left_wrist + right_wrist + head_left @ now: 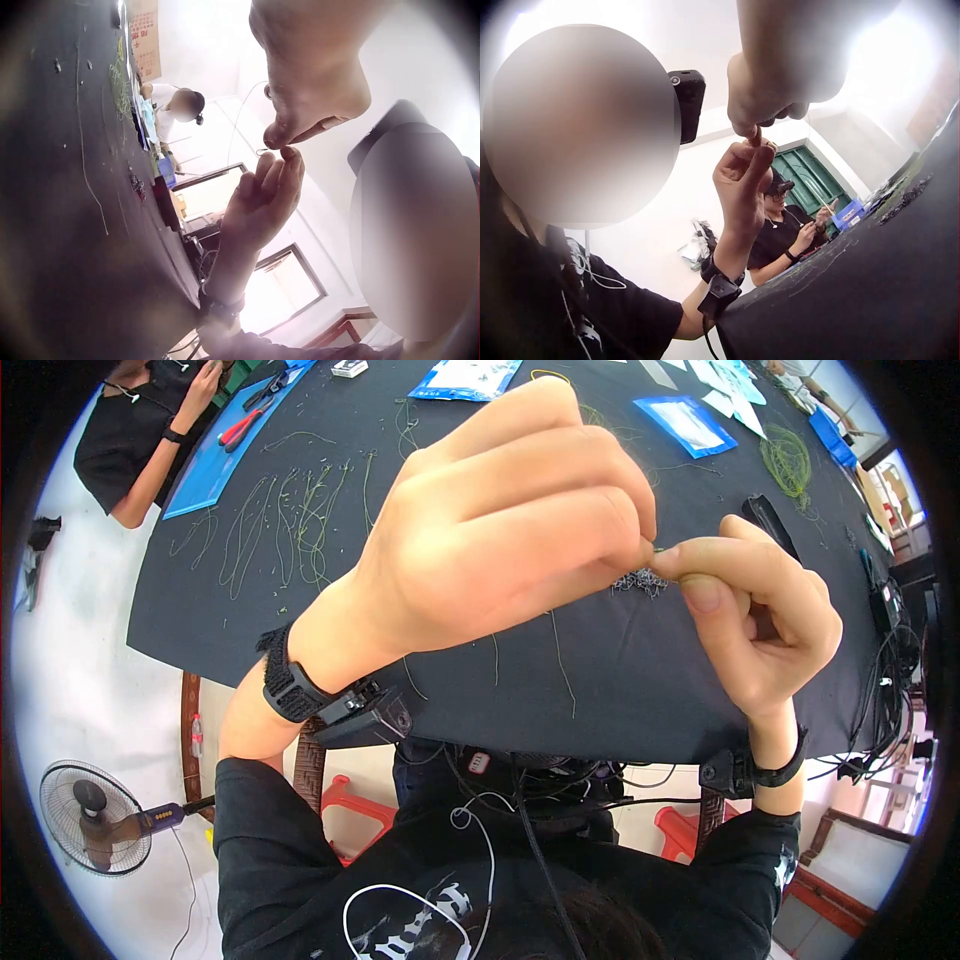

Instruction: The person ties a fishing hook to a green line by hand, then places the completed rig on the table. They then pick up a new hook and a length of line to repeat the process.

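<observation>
My left hand (500, 510) is raised over the dark table (470, 700) with its fingers curled, the fingertips pinched together. Facing it, my right hand (765, 615) pinches with thumb and forefinger. The fingertips of both hands meet. Between them in the left wrist view shows a tiny curved loop (262, 151) of thin line, and a pale strand (238, 112) arcs away from the left hand. What else sits inside the pinch is hidden by the fingers. Below the hands lies a pile of small dark metal pieces (640, 584), partly covered in the head view.
Cut lengths of thin green line (290, 525) lie across the table's left part. Blue-and-white packets (688, 426) and a coil of green line (788, 463) are farther back. Red-handled pliers (240, 432) rest on a blue mat near another person (135, 435). Black cables (885, 680) bunch at right.
</observation>
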Motion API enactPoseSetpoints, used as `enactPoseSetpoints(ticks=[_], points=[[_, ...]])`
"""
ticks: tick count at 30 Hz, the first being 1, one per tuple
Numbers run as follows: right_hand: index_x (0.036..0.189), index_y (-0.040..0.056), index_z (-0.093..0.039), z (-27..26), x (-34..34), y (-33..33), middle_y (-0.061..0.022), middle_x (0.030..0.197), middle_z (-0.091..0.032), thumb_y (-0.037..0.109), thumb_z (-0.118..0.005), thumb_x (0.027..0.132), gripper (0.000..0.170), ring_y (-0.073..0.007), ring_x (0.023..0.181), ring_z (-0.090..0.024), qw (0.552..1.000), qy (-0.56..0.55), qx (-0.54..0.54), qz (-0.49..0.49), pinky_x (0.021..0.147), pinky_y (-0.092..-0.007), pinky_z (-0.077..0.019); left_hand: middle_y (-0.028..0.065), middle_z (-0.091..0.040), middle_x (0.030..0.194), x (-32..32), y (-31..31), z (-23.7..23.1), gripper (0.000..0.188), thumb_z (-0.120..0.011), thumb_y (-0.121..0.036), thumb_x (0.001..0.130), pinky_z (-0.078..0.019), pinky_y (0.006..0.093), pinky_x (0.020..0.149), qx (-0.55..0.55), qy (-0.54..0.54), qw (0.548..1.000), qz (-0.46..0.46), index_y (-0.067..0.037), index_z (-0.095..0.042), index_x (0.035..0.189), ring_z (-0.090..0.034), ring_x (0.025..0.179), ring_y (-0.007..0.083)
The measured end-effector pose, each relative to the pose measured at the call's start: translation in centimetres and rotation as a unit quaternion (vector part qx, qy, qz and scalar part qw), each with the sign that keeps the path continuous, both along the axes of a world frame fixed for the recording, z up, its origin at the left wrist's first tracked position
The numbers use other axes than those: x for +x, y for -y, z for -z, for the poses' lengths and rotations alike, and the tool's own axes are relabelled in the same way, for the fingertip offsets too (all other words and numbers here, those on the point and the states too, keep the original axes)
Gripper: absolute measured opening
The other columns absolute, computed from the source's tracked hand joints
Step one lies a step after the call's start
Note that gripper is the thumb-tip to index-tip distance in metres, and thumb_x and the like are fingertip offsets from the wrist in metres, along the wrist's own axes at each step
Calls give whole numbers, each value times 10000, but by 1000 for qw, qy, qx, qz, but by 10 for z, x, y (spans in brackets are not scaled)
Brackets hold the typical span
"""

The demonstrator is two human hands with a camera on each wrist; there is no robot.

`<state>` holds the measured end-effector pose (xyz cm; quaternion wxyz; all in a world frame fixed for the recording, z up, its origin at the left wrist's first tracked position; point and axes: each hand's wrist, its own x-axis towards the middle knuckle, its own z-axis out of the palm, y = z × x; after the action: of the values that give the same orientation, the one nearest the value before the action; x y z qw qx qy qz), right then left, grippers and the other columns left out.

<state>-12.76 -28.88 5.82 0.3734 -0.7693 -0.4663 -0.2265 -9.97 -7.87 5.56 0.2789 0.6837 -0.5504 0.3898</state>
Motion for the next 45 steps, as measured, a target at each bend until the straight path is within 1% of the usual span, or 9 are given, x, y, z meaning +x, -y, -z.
enactPoseSetpoints(ticks=[5,7,13,19,21,24,40,43,45], points=[[862,-50,-619,4,-1,-3,-27,675,-589,-38,-567,803,80,-35,513,-340,997,-45,53,21,465,-176,-225,54,-637,768,-1,1,7,261,-766,-18,492,-330,237,513,-16,16,1000,13,-50,-636,717,-465,595,160],[865,-47,-618,3,-4,-7,1,708,-577,-18,-581,821,64,-8,542,-333,980,-149,81,107,478,-166,-218,43,-635,762,-3,3,10,260,-779,-32,503,-332,239,513,-28,3,999,36,-62,-636,718,-467,597,157],[801,35,-638,14,0,-13,99,514,-405,57,-631,794,25,24,482,-306,949,-305,58,47,434,-179,-205,56,-654,784,-10,-4,-10,245,-781,-12,548,-331,240,528,16,-24,1000,9,-52,-642,747,-478,610,144],[776,60,-645,9,-3,-14,5,481,-431,57,-663,744,37,-65,443,-361,976,-210,-47,-38,423,-242,-269,62,-652,794,-1,-7,-13,219,-770,15,592,-325,225,543,25,24,999,-28,-49,-638,754,-486,617,126],[758,14,-675,5,-5,-13,-21,570,-560,47,-659,721,52,-87,469,-384,974,-213,-62,-46,432,-241,-279,53,-648,790,-3,-7,-12,205,-764,8,603,-326,222,544,26,4,998,-52,-51,-634,749,-482,622,132],[660,17,-605,2,-7,-13,-36,564,-549,102,-543,803,178,-159,481,-388,987,-132,-69,-64,445,-279,-309,45,-642,782,-2,-3,-11,196,-759,-1,605,-327,227,541,25,23,999,-34,-55,-627,741,-475,625,139],[645,-9,-491,0,1,-6,-52,574,-476,116,-430,904,294,-146,503,-404,998,-21,-61,15,477,-268,-303,45,-635,768,1,4,13,184,-734,-11,579,-360,234,523,22,-54,998,19,-47,-622,720,-483,620,166],[688,4,-511,5,2,-8,-88,554,-421,103,-493,887,223,-213,480,-411,985,-159,21,62,477,-302,-342,47,-648,783,1,4,8,163,-733,4,615,-347,217,500,15,-92,994,59,-48,-636,735,-480,616,135],[693,0,-501,8,4,-9,-79,555,-432,126,-455,916,260,-163,488,-406,979,-188,16,74,487,-278,-348,45,-663,818,-2,2,3,143,-730,7,664,-325,188,483,4,-150,987,63,-54,-649,764,-463,615,90]])
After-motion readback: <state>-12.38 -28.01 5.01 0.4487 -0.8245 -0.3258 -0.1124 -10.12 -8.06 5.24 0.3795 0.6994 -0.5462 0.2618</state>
